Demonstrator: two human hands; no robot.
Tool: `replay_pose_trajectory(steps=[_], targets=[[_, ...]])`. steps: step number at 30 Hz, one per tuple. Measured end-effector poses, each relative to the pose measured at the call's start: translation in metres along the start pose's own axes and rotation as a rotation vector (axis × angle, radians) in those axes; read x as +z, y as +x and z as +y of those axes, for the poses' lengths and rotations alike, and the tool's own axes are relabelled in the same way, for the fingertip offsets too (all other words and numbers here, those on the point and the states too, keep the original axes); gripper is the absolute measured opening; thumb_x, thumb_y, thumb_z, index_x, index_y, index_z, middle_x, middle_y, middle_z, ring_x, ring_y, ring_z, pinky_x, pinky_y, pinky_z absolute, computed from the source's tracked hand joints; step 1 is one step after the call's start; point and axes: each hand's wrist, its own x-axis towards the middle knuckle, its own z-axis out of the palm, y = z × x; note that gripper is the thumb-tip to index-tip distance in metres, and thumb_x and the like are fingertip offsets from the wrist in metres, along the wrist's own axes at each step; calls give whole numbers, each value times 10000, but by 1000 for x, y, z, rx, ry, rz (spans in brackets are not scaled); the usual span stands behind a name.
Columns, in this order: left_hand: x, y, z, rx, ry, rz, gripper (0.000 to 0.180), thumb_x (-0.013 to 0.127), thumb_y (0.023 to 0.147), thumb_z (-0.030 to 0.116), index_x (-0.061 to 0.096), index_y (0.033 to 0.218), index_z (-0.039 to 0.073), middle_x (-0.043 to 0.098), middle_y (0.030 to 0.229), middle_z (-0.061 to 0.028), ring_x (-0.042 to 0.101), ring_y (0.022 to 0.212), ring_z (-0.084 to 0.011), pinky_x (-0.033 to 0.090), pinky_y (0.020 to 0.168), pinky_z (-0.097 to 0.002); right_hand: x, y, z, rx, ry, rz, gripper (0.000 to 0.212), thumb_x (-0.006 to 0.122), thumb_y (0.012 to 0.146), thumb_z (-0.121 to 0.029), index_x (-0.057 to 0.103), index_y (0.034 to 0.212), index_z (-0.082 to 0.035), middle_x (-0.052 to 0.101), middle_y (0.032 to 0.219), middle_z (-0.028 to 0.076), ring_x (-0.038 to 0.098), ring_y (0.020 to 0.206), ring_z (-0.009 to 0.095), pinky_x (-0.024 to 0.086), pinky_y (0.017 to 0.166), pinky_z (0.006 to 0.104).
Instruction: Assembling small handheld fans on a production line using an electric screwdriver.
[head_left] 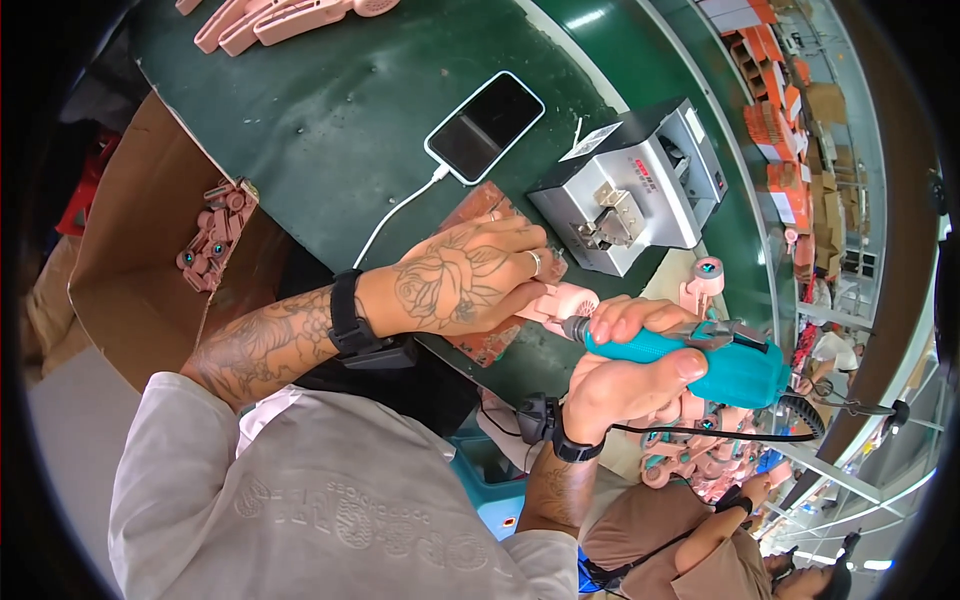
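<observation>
Nearest the camera is one light grey, short-sleeved fabric shirt [370, 500] on the wearer's torso.

Workpiece: one pink plastic housing with a rounded, vented end [575, 298], located at the left hand's [470, 275] fingertips, over the dark green, flat worktop [330, 150]. Left-hand grip: fingers curled closely onto the housing. Right-hand [622, 385] grip: fingers and thumb wrapped around one teal, cylindrical power screwdriver [690, 365]. Its metal nose [577, 328] reaches the housing; bit and screw are hidden, so engagement cannot be confirmed.

Step in hand, as judged: screw fastening. The next move calls for steady axial pressure, with the housing braced against rotation.

Count, working outward:
- One worn, reddish rectangular board [480, 205], partly under the left hand.
- Two black wrist straps [350, 315], one per wrist.
- One grey metal box-shaped machine [640, 190], probably a screw feeder.
- One pink round-headed plastic part [705, 280], beside the machine.
- One white-edged rectangular phone [485, 128] with one white cable [395, 212].
- At least three long pink plastic pieces [290, 22], far edge.
- One brown cardboard box [130, 235] and one heap of pink parts [700, 455]; overlap prevents counting their parts.
- At least one co-worker in brown [650, 530].
</observation>
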Motion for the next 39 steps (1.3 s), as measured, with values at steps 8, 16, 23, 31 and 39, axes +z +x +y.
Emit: replay_pose_trajectory(steps=[8,16,23,31,39], targets=[[-2,2,1,-33,43,-31,282,715,912,133,689,1186,68,647,1127,-120,637,1062,-339,495,971,-445,3,-4,17,28,53,3,670,521,985,-745,456,899,-83,499,652,57,457,501,174,414,488,319],[0,2,1,81,132,42,443,802,698,214,739,1120,94,681,1161,-65,644,1146,-258,512,983,-381,-21,1,-9,63,240,93,896,582,900,-807,493,1242,16,604,742,107,581,653,229,469,626,344],[22,-5,-9,112,72,61,224,635,960,216,650,1082,29,590,1093,-146,607,1082,-323,471,960,-417,-5,2,-32,-10,-57,278,681,313,1079,-663,547,1083,-24,528,773,106,469,696,234,420,674,359],[11,-2,-9,76,0,26,199,638,969,194,632,1019,2,586,1084,-161,603,1062,-335,474,953,-422,-15,-5,-13,-48,-30,460,575,330,1123,-539,537,987,-20,519,813,105,471,714,253,445,698,376],[9,-1,1,57,-33,35,180,632,935,178,609,951,0,573,1029,-154,586,1063,-322,433,990,-428,-56,-18,8,-181,-516,298,626,402,1070,-606,541,1208,-12,610,876,144,571,734,279,505,686,448]])
